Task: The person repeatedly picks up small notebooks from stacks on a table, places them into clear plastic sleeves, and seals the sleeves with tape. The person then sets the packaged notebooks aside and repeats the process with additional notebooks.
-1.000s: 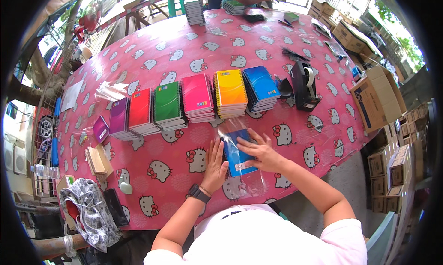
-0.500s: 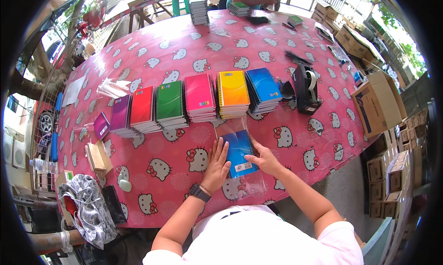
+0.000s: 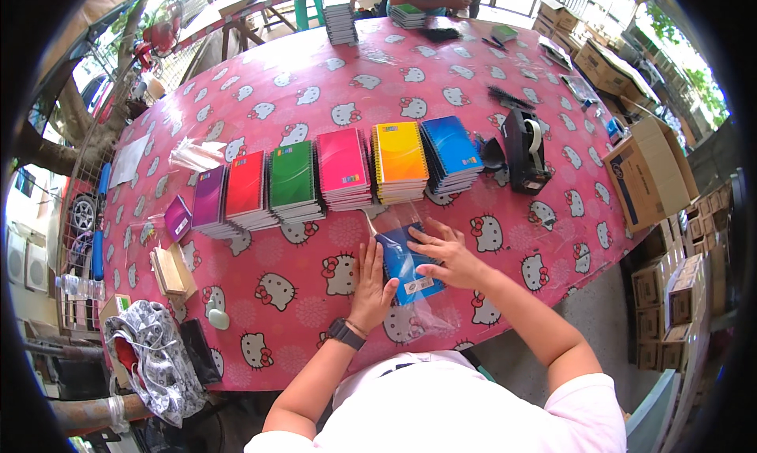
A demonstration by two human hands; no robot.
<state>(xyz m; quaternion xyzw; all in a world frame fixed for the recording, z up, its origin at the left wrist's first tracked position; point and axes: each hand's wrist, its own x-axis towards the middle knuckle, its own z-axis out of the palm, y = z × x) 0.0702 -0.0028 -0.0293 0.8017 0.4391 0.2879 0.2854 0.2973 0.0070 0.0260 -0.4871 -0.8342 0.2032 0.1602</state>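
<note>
A blue spiral notebook [image 3: 402, 265] lies inside a clear plastic sleeve on the pink cartoon-cat tablecloth [image 3: 300, 291], close to the table's near edge. My left hand [image 3: 369, 281], with a dark watch on the wrist, lies flat along the notebook's left side. My right hand [image 3: 446, 256] presses on the notebook's right part with fingers spread. Just beyond stands a row of notebook stacks: purple [image 3: 207, 201], red [image 3: 246, 189], green [image 3: 293, 178], pink [image 3: 342, 166], yellow-orange [image 3: 400, 158] and blue [image 3: 451, 149].
A black tape dispenser [image 3: 527, 152] stands right of the stacks. Open cardboard boxes [image 3: 650, 169] sit off the table's right edge. A patterned grey bag [image 3: 150, 358] and small wooden blocks [image 3: 169, 270] lie at the left. Another person works at the far end beside a notebook stack [image 3: 341, 23].
The sleeved blue notebook has been drawn a little nearer to me. My right hand slid from its far end down onto its right side. My left hand stayed at its left edge.
</note>
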